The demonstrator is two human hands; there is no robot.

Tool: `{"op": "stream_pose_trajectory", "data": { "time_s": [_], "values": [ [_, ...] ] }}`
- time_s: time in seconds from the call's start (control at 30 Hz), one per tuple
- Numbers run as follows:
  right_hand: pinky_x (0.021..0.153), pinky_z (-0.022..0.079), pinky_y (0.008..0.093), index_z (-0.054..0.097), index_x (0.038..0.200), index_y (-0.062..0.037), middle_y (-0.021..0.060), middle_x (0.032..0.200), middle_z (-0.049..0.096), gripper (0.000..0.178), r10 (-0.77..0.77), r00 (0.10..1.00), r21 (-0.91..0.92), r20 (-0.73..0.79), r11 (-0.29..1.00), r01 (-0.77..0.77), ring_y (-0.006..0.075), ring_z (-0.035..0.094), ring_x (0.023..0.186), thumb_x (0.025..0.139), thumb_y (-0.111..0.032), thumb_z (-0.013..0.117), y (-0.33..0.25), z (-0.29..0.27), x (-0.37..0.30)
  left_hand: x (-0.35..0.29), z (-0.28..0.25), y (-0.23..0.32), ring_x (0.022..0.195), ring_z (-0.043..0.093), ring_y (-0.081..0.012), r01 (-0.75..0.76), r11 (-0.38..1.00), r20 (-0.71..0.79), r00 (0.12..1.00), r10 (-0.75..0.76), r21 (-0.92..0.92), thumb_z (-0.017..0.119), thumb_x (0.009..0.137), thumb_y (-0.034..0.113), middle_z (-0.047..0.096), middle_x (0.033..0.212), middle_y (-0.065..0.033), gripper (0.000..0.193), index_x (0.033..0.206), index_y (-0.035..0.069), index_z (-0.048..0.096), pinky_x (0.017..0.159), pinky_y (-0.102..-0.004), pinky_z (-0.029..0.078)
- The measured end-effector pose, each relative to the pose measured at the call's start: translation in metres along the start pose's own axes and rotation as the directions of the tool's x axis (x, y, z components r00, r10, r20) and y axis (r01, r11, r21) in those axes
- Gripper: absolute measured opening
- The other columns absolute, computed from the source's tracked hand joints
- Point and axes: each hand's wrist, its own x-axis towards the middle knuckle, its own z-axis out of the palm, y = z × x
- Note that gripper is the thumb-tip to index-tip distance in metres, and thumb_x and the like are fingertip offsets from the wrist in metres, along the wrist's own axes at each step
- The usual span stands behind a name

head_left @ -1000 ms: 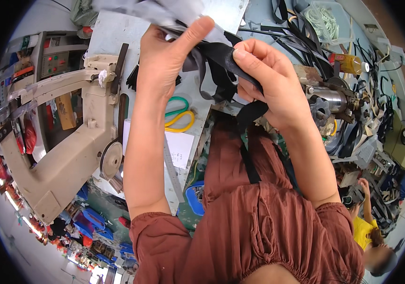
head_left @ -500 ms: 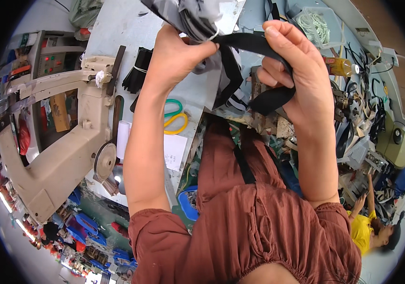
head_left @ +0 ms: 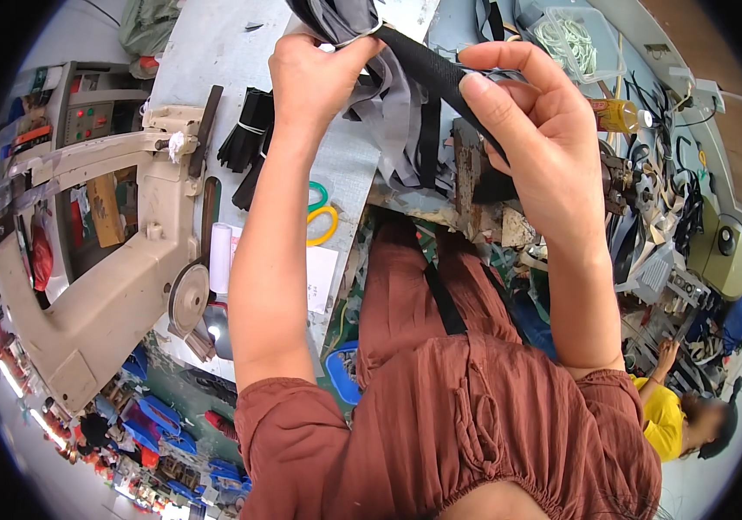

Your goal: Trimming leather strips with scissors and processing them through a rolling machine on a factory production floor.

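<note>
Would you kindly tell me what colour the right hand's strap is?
The strap is black; head view.

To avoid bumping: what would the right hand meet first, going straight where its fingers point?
Beyond the black strap it holds, the right hand would probably first meet the grey strips near the left hand; depth is unclear.

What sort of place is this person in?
Probably a sewing workshop: there's what looks like a big beige sewing machine, scissors with green and yellow handles, and a long black strip in the right hand.
</note>
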Motion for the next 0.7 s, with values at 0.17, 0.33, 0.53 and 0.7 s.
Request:
{"op": "stream_pose_trajectory", "data": {
  "time_s": [0.17,0.33,0.53,0.7],
  "values": [
    [0.043,0.022,0.0157,0.055,0.111,-0.0013,-0.0054,0.065,0.051,0.022,-0.091,0.995,0.012,-0.046,0.996,0.091,-0.0010,0.034,0.049,0.091,-0.008,0.054,-0.007,-0.009,-0.024,0.017,-0.024,-0.022,0.050,0.047,-0.0102,0.321,0.929,-0.101,0.934,-0.343,-0.185,0.081,0.061,0.032,0.055,0.064,-0.0039,0.039,0.069,0.001,0.059,0.045,-0.0237,0.037],
    [0.058,0.042,0.0183,0.062,0.104,-0.0026,0.0040,0.079,0.057,0.017,-0.536,0.804,-0.221,-0.257,0.843,0.491,0.0073,0.051,0.066,0.089,-0.002,0.054,0.020,0.000,-0.005,0.015,-0.027,-0.021,0.050,0.043,-0.0079,0.317,0.936,0.005,0.948,-0.320,-0.153,0.081,0.063,0.036,0.058,0.069,-0.0007,0.039,0.076,0.004,0.062,0.047,-0.0204,0.031],
    [0.074,0.048,0.0398,0.064,0.095,-0.0012,0.0166,0.097,0.057,0.022,-0.608,0.787,-0.711,-0.102,0.599,0.370,0.0326,0.057,0.085,0.074,-0.006,0.065,0.074,0.052,0.025,-0.006,-0.036,0.017,0.054,0.047,-0.0052,0.310,0.931,0.135,0.948,-0.288,-0.191,0.079,0.067,0.030,0.060,0.068,0.0022,0.029,0.077,0.006,0.066,0.046,-0.0215,0.028],
    [0.069,0.047,0.0397,0.065,0.090,-0.0040,0.0111,0.080,0.058,0.021,-0.461,0.886,-0.553,-0.052,0.752,0.359,0.0295,0.057,0.077,0.071,-0.012,0.070,0.092,0.056,0.023,-0.020,-0.056,0.024,0.072,0.059,-0.0103,0.297,0.909,0.189,0.950,-0.249,-0.292,0.075,0.074,0.023,0.065,0.085,-0.0055,0.031,0.091,0.000,0.065,0.066,-0.0226,0.045]
  ]
}}
